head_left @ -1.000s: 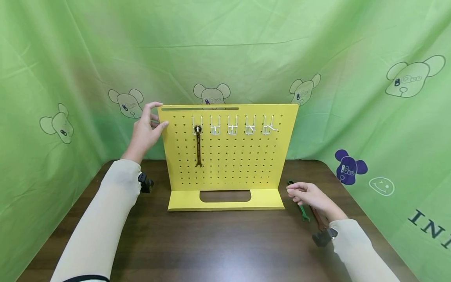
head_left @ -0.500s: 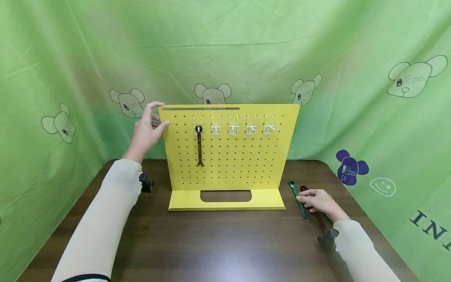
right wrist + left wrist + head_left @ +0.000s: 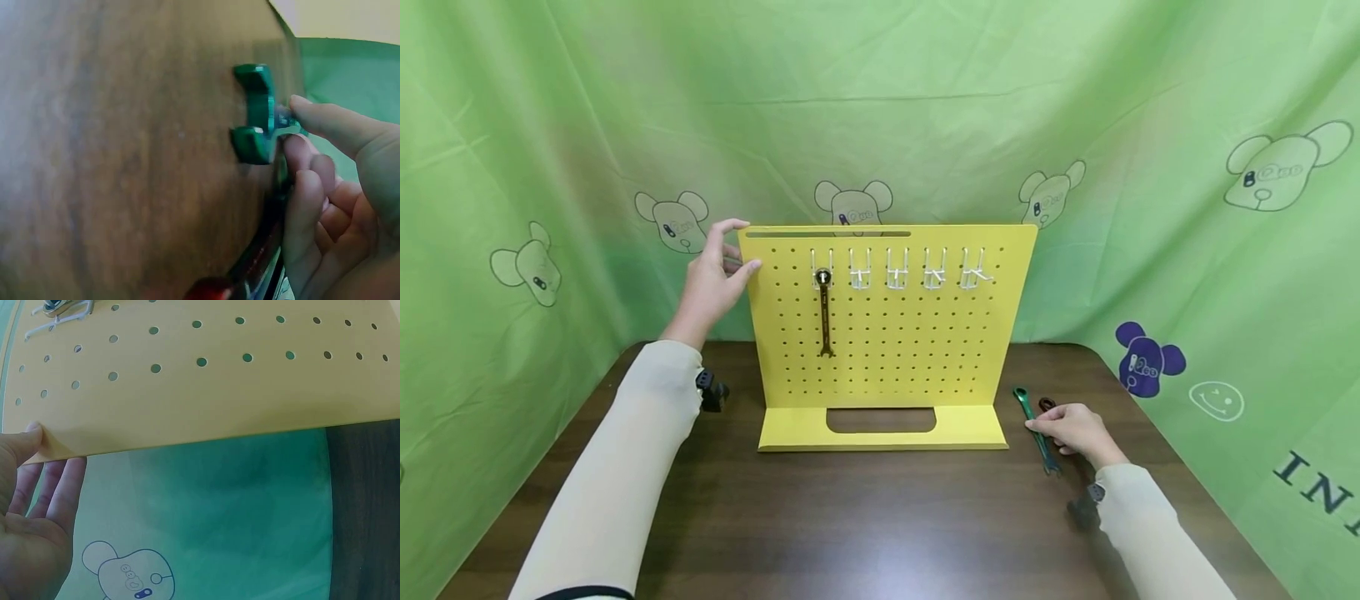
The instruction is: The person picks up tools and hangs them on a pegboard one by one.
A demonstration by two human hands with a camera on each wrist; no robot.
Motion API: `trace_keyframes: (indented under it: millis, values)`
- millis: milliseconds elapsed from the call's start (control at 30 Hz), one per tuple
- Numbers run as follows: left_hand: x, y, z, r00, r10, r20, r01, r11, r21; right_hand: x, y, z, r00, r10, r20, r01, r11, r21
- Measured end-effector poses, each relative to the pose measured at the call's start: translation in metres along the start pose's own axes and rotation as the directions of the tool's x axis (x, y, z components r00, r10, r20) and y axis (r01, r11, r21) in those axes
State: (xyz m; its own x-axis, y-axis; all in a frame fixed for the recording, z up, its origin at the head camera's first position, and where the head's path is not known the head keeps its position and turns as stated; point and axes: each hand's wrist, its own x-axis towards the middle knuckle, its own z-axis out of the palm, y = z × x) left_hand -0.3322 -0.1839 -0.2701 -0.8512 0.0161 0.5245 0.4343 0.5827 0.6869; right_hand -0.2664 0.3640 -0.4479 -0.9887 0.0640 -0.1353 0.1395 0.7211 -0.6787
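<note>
At the top left corner of the yellow pegboard (image 3: 880, 350), my left hand (image 3: 711, 271) grips the side edge, thumb on the front and fingers behind, as the left wrist view also shows. My right hand (image 3: 1075, 432) is low over the table, right of the board. Its thumb and fingers pinch the middle of a green combination wrench (image 3: 259, 112), whose open end points toward the wrist camera. Beside it, partly hidden under the hand, lies a dark red wrench (image 3: 1047, 403). A dark bronze wrench (image 3: 825, 317) hangs by its ring end from the leftmost white hook.
Several more white wire hooks (image 3: 897, 271) stick out along the upper board to the right of the hanging wrench. The board's base (image 3: 797, 429) stands on a dark wooden table (image 3: 880, 517). A green printed curtain (image 3: 925, 100) surrounds the back and sides.
The right hand first drew back rightward from above the wrenches, then shifted left onto the green wrench, its thumb and fingers now around it. The left hand has kept its hold on the board.
</note>
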Motion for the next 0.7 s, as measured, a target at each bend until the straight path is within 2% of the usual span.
trace_keyframes:
  millis: [400,700]
  values:
    - [0.0012,0.0006,-0.0012,1.000,-0.005,-0.006,0.005,1.000,-0.007,0.0027,-0.0039,0.0023,0.999,0.024,-0.037,-0.025,0.999,-0.028]
    - [0.0004,-0.0021,0.0007,1.000,-0.006,0.007,0.006,1.000,0.001,0.0003,0.0043,0.0020,1.000,0.027,-0.011,-0.026,0.997,0.072]
